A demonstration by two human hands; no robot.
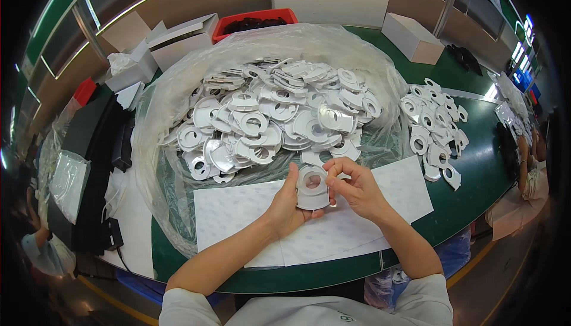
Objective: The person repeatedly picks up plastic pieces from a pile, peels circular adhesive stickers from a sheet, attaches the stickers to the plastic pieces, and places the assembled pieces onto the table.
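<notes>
My left hand (286, 207) is closed round the lower left of a white plastic part with a large round hole (311, 200), held upright over the white paper sheets (238, 213). At the part's right edge, the bent fingers of my right hand (355, 188) pinch together against it. Whether a smaller piece sits between those fingertips is hidden. Just beyond my hands lies a big heap of similar white parts (253, 124), piled on a clear plastic bag (160, 195) spread open on the green table.
A smaller group of white parts (437, 129) lies at the right on the green table (482, 147). Behind the heap stand a red bin (256, 18) of black pieces and white boxes (413, 37). A black case (86, 165) is at the left. Other people sit at both sides.
</notes>
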